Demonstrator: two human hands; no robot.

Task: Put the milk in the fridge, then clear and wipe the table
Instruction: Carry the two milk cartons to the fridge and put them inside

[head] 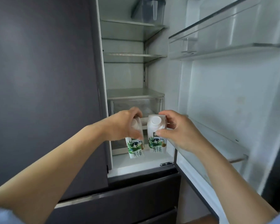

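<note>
Two white milk cartons with green cow labels are held side by side in front of the open fridge. My left hand (122,126) grips the top of the left milk carton (135,147). My right hand (180,130) grips the top of the right milk carton (157,138), whose round white cap faces me. Both cartons hang just above the fridge's white bottom ledge (141,165), in front of a clear drawer (136,102). I cannot tell whether their bases touch the ledge.
The fridge's right door (233,94) stands open with door bins (225,39) on its inside. Several glass shelves (131,55) are bare; a clear container (149,10) sits at the top. The dark left door (42,78) is closed. Dark drawers (136,199) lie below.
</note>
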